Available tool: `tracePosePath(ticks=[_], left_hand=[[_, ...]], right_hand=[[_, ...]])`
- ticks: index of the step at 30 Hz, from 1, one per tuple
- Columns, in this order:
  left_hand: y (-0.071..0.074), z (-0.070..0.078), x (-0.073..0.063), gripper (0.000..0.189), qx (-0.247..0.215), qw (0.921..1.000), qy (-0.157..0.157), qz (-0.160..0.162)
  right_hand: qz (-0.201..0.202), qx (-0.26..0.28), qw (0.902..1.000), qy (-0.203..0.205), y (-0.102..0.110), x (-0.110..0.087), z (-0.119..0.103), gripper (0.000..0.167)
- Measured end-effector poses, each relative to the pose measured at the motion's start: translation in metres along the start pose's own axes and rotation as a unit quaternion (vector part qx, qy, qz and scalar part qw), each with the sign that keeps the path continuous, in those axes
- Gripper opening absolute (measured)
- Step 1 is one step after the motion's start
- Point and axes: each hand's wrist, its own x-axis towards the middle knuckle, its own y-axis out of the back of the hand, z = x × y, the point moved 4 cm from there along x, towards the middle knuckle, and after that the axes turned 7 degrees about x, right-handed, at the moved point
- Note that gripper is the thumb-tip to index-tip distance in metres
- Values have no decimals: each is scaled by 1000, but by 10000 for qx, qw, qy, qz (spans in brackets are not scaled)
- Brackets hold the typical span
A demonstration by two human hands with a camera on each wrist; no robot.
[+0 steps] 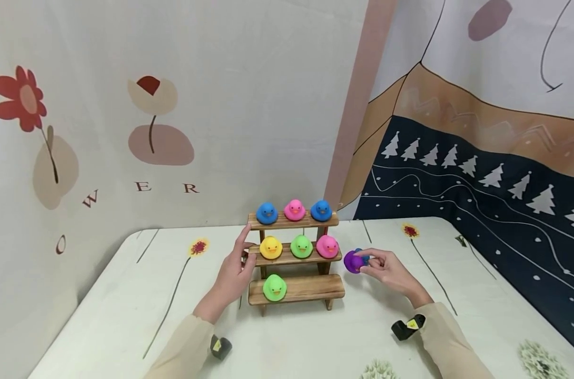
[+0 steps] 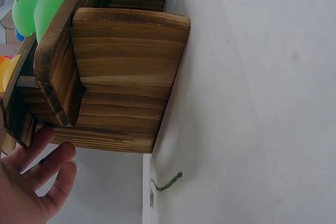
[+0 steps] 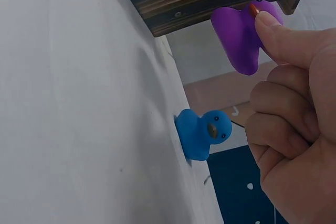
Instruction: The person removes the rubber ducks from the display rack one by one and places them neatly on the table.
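A small three-tier wooden shelf (image 1: 310, 284) holds several rubber ducks. My left hand (image 1: 234, 271) holds the shelf's left side, the thumb on the end of the middle tier and the index finger reaching up to the top tier. In the left wrist view, other fingers (image 2: 55, 174) lie loosely bent beside the wood. Just right of the shelf, my right hand (image 1: 386, 271) pinches a purple rubber duck (image 3: 241, 40) between thumb and fingers, off the table. A blue rubber duck (image 3: 197, 135) sits on the table behind it, partly hidden in the head view.
Blue ducks (image 1: 267, 213) flank a pink duck (image 1: 294, 210) on the top tier. The middle tier carries yellow (image 1: 270, 247), green (image 1: 301, 246) and pink (image 1: 327, 246) ducks; a green duck (image 1: 275, 288) sits at the bottom left. A white flowered cloth (image 1: 310, 342) covers the table.
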Motion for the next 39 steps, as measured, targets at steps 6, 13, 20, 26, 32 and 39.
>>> tracePosePath(ticks=[6,13,20,26,32,39], left_hand=[[0,-1,-1,68,60,9999,82,-44],[-1,-1,-1,68,91,9999,77,-46],[-1,0,-1,68,40,9999,124,-66],[2,0,0,69,48,9999,132,-89],[2,1,1,68,34,9999,54,-77],[0,1,2,68,42,9999,31,-86]], right_hand=[[227,-30,9997,73,5,-1,6,30],[611,-25,9981,38,17,-3,18,33],[800,62,9963,-313,26,-6,20,36],[928,207,9945,-438,34,-6,31,37],[1133,132,9916,-607,40,-6,40,37],[1221,129,9897,-730,45,-10,43,39]])
